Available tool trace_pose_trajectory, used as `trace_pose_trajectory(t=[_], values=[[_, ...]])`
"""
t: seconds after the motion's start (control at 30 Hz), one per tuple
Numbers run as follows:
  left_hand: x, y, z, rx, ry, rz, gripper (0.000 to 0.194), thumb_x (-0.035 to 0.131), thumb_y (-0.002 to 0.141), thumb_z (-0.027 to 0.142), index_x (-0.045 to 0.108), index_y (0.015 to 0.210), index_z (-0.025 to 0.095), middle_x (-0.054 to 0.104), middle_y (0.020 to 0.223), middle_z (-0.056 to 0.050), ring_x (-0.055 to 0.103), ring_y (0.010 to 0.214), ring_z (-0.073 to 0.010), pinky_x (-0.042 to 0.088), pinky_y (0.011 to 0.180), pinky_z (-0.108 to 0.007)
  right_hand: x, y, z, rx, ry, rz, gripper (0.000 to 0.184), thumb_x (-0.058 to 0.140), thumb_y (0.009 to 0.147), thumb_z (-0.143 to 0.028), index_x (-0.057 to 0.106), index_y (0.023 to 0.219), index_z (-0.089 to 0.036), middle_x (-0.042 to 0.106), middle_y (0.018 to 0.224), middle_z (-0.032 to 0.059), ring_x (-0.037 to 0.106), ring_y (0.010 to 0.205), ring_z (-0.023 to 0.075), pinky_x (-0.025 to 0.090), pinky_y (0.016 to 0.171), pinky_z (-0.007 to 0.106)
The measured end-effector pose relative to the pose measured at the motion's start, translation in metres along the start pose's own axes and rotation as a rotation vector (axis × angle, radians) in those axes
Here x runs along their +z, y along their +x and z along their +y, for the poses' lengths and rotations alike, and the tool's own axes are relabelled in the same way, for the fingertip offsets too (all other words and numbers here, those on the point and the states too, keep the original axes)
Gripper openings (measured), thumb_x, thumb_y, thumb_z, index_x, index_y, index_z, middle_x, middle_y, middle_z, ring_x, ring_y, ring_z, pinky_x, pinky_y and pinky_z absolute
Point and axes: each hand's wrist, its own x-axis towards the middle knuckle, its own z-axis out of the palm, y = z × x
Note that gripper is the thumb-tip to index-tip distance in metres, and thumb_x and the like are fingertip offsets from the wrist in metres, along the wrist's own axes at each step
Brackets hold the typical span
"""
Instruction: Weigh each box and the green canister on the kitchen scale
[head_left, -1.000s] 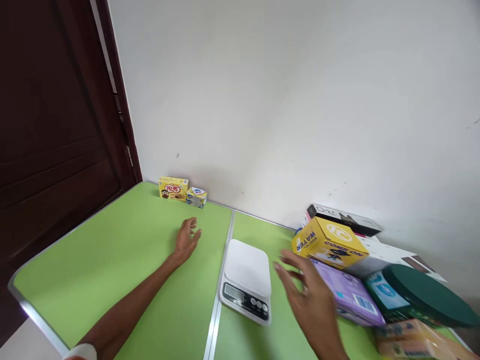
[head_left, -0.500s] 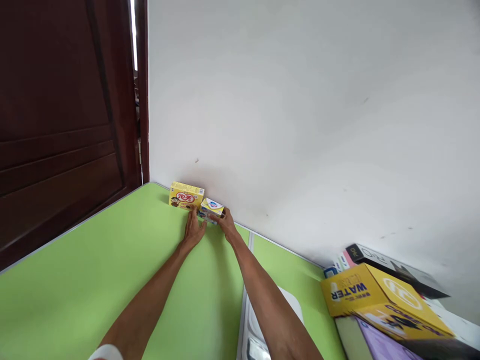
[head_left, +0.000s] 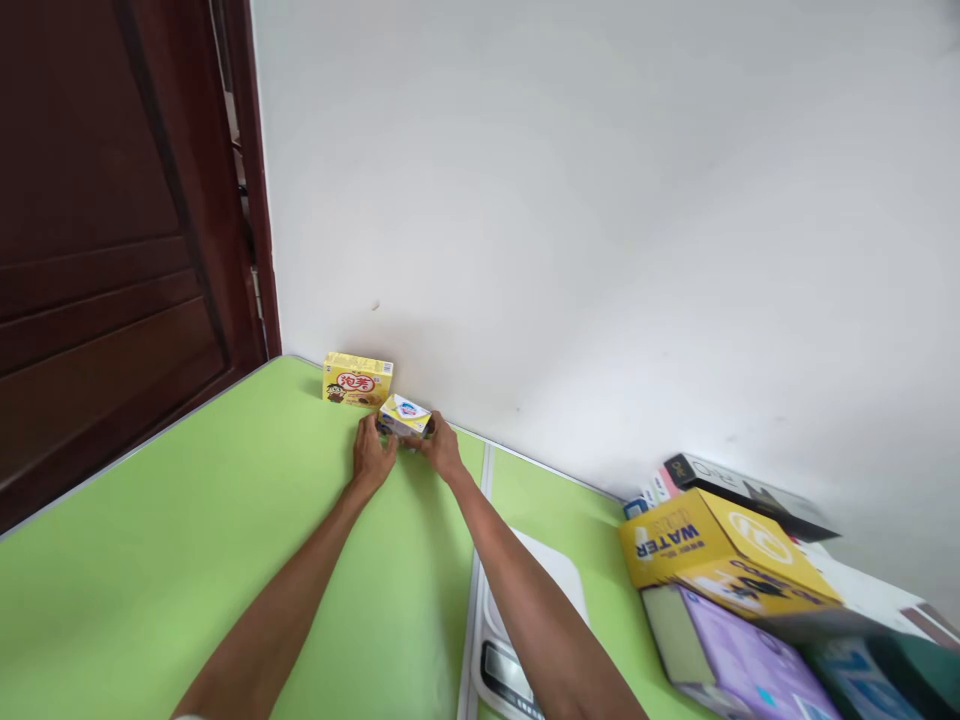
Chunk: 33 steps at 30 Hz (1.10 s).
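Note:
Against the wall at the back of the green table, a small white-and-yellow box (head_left: 405, 410) with a blue-and-red logo sits between my hands. My right hand (head_left: 444, 448) grips its right end, thumb on the front side. At its left end, the fingers and thumb of my left hand (head_left: 373, 455) close around the lower corner, partly hiding that side. Just left of it stands a yellow snack box (head_left: 358, 382) with red-outlined lettering and a cartoon figure, upright near the wall.
A white kitchen scale (head_left: 504, 672) lies under my right forearm, beside a seam in the table (head_left: 315, 560). Rightward are a yellow box (head_left: 720, 550) marked WATER, a purple pack (head_left: 750, 655) and a long black-and-grey box (head_left: 750, 492). A dark wooden door (head_left: 112, 240) stands left.
The small box has come slightly toward me relative to the yellow snack box, with both hands still at it. The whole view has shifted a little, showing more on the right.

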Motion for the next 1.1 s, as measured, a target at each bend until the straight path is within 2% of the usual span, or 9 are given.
trace_pose_trajectory(t=[0.2, 0.33, 0.4, 0.5, 0.63, 0.73, 0.9, 1.03, 1.1], values=[[-0.036, -0.056, 0.021, 0.008, 0.004, -0.009, 0.040, 0.064, 0.082, 0.016, 0.058, 0.122, 0.018, 0.065, 0.123, -0.014, 0.072, 0.107, -0.0262, 0.058, 0.099, -0.047, -0.011, -0.055, -0.020, 0.008, -0.008, -0.046, 0.049, 0.092, 0.054, -0.023, 0.061, 0.092, -0.022, 0.078, 0.102, 0.0087, 0.073, 0.091, 0.0272, 0.059, 0.078, 0.037], [-0.052, -0.095, 0.053, 0.103, 0.017, -0.083, 0.038, 0.064, 0.085, 0.019, 0.059, 0.123, 0.019, 0.066, 0.123, -0.014, 0.071, 0.106, -0.0255, 0.058, 0.100, -0.045, -0.050, -0.103, -0.030, -0.007, 0.034, -0.038, 0.049, 0.090, 0.056, -0.019, 0.063, 0.096, -0.021, 0.078, 0.105, 0.0089, 0.074, 0.092, 0.0254, 0.060, 0.080, 0.036], [-0.051, -0.117, 0.073, 0.209, 0.018, -0.124, 0.040, 0.062, 0.087, 0.019, 0.058, 0.127, 0.019, 0.066, 0.122, -0.013, 0.070, 0.107, -0.0251, 0.058, 0.101, -0.045, -0.079, -0.130, -0.029, -0.030, 0.039, -0.015, 0.050, 0.090, 0.058, -0.021, 0.063, 0.100, -0.021, 0.078, 0.106, 0.0077, 0.074, 0.093, 0.0247, 0.060, 0.081, 0.036], [-0.038, -0.152, 0.100, 0.347, -0.024, -0.204, 0.042, 0.060, 0.089, 0.019, 0.056, 0.131, 0.018, 0.066, 0.119, -0.012, 0.069, 0.107, -0.0245, 0.059, 0.100, -0.044, -0.125, -0.173, -0.022, -0.045, 0.017, 0.031, 0.047, 0.089, 0.061, -0.026, 0.064, 0.100, -0.022, 0.078, 0.105, 0.0059, 0.074, 0.093, 0.0243, 0.059, 0.079, 0.034], [-0.015, -0.191, 0.119, 0.380, -0.119, -0.341, 0.044, 0.060, 0.088, 0.016, 0.056, 0.132, 0.018, 0.065, 0.120, -0.013, 0.070, 0.110, -0.0250, 0.059, 0.101, -0.046, -0.165, -0.218, 0.000, 0.030, -0.037, 0.080, 0.042, 0.086, 0.060, -0.030, 0.063, 0.094, -0.021, 0.078, 0.099, 0.0053, 0.073, 0.087, 0.0245, 0.057, 0.073, 0.033], [-0.002, -0.207, 0.120, 0.361, -0.149, -0.405, 0.045, 0.059, 0.087, 0.014, 0.057, 0.132, 0.018, 0.065, 0.121, -0.013, 0.071, 0.110, -0.0255, 0.059, 0.102, -0.048, -0.174, -0.235, 0.020, 0.056, -0.047, 0.107, 0.042, 0.086, 0.060, -0.033, 0.061, 0.092, -0.022, 0.077, 0.096, 0.0052, 0.073, 0.085, 0.0248, 0.056, 0.070, 0.032], [0.002, -0.211, 0.113, 0.339, -0.117, -0.456, 0.043, 0.059, 0.086, 0.015, 0.060, 0.128, 0.018, 0.065, 0.119, -0.013, 0.071, 0.109, -0.0258, 0.059, 0.103, -0.049, -0.166, -0.238, 0.042, 0.081, -0.037, 0.115, 0.042, 0.085, 0.062, -0.036, 0.058, 0.091, -0.023, 0.076, 0.092, 0.0045, 0.072, 0.080, 0.0238, 0.054, 0.067, 0.032], [-0.002, -0.208, 0.113, 0.334, -0.090, -0.468, 0.040, 0.059, 0.087, 0.017, 0.062, 0.127, 0.018, 0.066, 0.117, -0.012, 0.071, 0.108, -0.0247, 0.059, 0.103, -0.047, -0.161, -0.238, 0.047, 0.076, 0.009, 0.108, 0.044, 0.084, 0.063, -0.035, 0.061, 0.096, -0.022, 0.076, 0.099, 0.0071, 0.072, 0.086, 0.0255, 0.057, 0.074, 0.035], [-0.004, -0.202, 0.111, 0.316, -0.096, -0.483, 0.039, 0.060, 0.088, 0.019, 0.063, 0.127, 0.019, 0.068, 0.119, -0.012, 0.072, 0.108, -0.0244, 0.059, 0.102, -0.047, -0.163, -0.242, 0.052, 0.048, 0.047, 0.106, 0.053, 0.086, 0.063, -0.038, 0.064, 0.108, -0.020, 0.075, 0.112, 0.0112, 0.072, 0.097, 0.0283, 0.058, 0.081, 0.039]])
